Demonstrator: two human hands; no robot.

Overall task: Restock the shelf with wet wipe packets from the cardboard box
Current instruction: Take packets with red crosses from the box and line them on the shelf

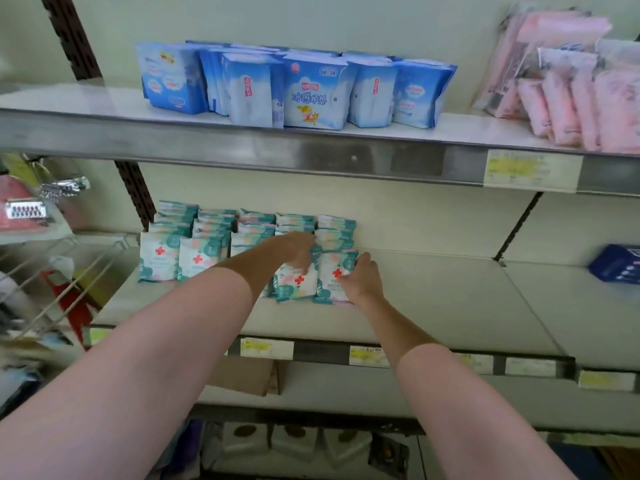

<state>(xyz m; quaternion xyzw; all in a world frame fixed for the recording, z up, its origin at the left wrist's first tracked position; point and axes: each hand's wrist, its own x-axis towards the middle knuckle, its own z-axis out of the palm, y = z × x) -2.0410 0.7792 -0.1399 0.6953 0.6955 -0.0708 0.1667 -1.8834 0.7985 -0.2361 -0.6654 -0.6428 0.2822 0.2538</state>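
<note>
Rows of small white and teal wet wipe packets with red crosses stand on the middle shelf. My left hand reaches over the rows and grips the top of one upright packet near the front. Just to its right, my right hand pinches the right edge of the end packet. A corner of the cardboard box shows on the shelf below, partly hidden by my left arm.
Blue and white packs and pink packs fill the upper shelf. A dark blue box sits at the middle shelf's far right. A wire rack with goods stands on the left. Price labels line the shelf edge.
</note>
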